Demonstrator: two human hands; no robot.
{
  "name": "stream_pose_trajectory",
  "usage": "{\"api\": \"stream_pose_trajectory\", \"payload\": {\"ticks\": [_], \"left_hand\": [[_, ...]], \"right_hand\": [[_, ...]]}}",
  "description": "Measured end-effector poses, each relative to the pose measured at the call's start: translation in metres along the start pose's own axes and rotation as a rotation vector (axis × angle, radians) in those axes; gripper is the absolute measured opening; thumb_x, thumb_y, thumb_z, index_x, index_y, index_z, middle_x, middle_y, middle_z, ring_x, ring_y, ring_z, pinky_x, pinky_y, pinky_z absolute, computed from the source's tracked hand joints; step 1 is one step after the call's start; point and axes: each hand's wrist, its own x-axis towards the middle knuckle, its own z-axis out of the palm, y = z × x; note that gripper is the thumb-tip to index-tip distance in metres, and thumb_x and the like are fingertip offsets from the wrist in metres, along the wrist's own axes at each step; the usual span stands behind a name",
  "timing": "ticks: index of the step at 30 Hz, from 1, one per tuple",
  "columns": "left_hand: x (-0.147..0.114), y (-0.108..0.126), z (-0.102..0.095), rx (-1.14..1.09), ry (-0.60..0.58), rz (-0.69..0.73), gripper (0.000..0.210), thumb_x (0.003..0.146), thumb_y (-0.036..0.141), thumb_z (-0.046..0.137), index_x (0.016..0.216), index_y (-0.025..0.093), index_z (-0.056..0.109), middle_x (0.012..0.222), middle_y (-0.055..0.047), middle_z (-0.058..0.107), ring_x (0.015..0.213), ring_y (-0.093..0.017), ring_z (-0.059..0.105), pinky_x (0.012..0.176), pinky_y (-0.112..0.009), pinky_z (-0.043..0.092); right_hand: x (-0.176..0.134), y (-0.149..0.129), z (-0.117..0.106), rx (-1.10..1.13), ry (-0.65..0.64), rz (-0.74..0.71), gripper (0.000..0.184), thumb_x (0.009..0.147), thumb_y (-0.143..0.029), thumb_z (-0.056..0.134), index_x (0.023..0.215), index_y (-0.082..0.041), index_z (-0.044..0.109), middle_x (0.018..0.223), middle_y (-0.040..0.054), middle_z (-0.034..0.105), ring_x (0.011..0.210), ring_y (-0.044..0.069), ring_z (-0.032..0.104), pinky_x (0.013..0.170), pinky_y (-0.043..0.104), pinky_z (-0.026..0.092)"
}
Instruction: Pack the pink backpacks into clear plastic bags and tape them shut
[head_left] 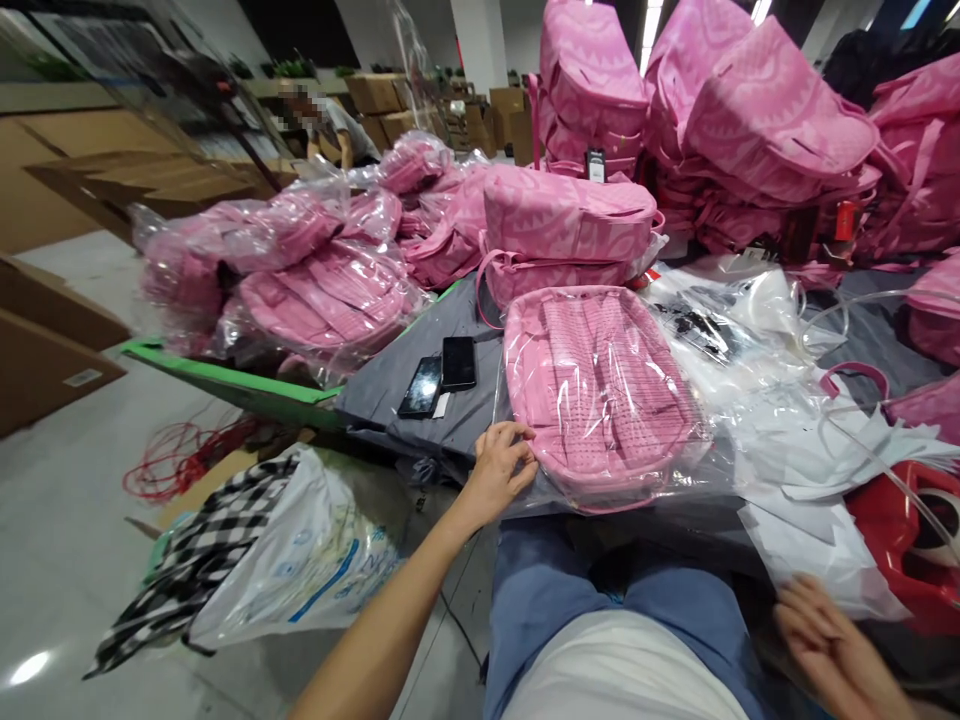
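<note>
In front of me on the dark table cover lies a pink backpack (592, 390) inside a clear plastic bag (694, 430), its quilted straps facing up. My left hand (504, 462) is at the bag's near left corner, fingers curled and closed on the plastic. Smeared by motion, my right hand (817, 630) hangs low at the right, below the table edge. It is nearest the white paper sheets (817, 550) and a red tape dispenser (900, 550); whether its fingers hold anything is unclear.
Two phones (439, 380) lie left of the bag. Bagged pink backpacks fill a green-edged surface (225, 378); unbagged pink backpacks (780, 110) are stacked behind. Loose clear bags (720, 350) spread rightward. A white sack (300, 560) stands on the floor. Another person (341, 130) bends in the background.
</note>
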Motion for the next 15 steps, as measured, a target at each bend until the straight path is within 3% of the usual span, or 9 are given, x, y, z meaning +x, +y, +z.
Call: {"api": "stream_pose_trajectory", "payload": {"ticks": [3,5,8,11,15], "left_hand": [[0.002,0.003,-0.002,-0.014,0.005,-0.004,0.012,0.09,0.018,0.064,0.079,0.021,0.062,0.126,-0.005,0.064,0.127,-0.028,0.047,0.109,-0.051,0.034],[0.003,0.006,-0.004,-0.017,0.008,-0.007,0.012,0.089,0.016,0.065,0.078,0.021,0.061,0.126,-0.004,0.064,0.128,-0.028,0.047,0.11,-0.05,0.033],[0.004,0.008,-0.005,-0.018,-0.001,-0.015,0.014,0.088,0.017,0.066,0.076,0.02,0.061,0.126,-0.004,0.065,0.128,-0.028,0.047,0.11,-0.05,0.034],[0.004,0.009,-0.005,-0.023,0.002,-0.011,0.013,0.088,0.018,0.065,0.076,0.021,0.061,0.126,-0.004,0.065,0.127,-0.028,0.048,0.108,-0.05,0.034],[0.004,0.007,-0.006,-0.037,0.016,-0.003,0.01,0.089,0.017,0.064,0.08,0.021,0.064,0.125,-0.004,0.065,0.126,-0.027,0.048,0.107,-0.05,0.034]], "right_hand": [[0.024,-0.022,0.06,-0.177,-0.315,-0.087,0.044,0.095,-0.064,0.057,0.077,-0.025,0.047,0.062,-0.0052,0.033,0.049,0.012,0.027,0.046,0.027,0.026],[0.044,-0.055,0.104,-0.471,-0.664,-0.292,0.037,0.101,-0.054,0.052,0.082,-0.023,0.052,0.07,-0.0008,0.046,0.061,0.014,0.041,0.057,0.028,0.035],[0.082,-0.106,0.161,-0.885,-1.045,-0.61,0.026,0.105,-0.033,0.043,0.086,-0.021,0.056,0.081,0.0028,0.056,0.071,0.016,0.049,0.067,0.029,0.036],[0.117,-0.13,0.204,-1.218,-1.221,-0.73,0.02,0.099,-0.019,0.045,0.083,-0.02,0.056,0.084,0.002,0.057,0.066,0.013,0.048,0.063,0.027,0.03],[0.145,-0.124,0.233,-1.386,-1.192,-0.61,0.016,0.087,-0.006,0.052,0.077,-0.019,0.056,0.078,-0.0006,0.059,0.064,0.012,0.048,0.062,0.025,0.029]]}}
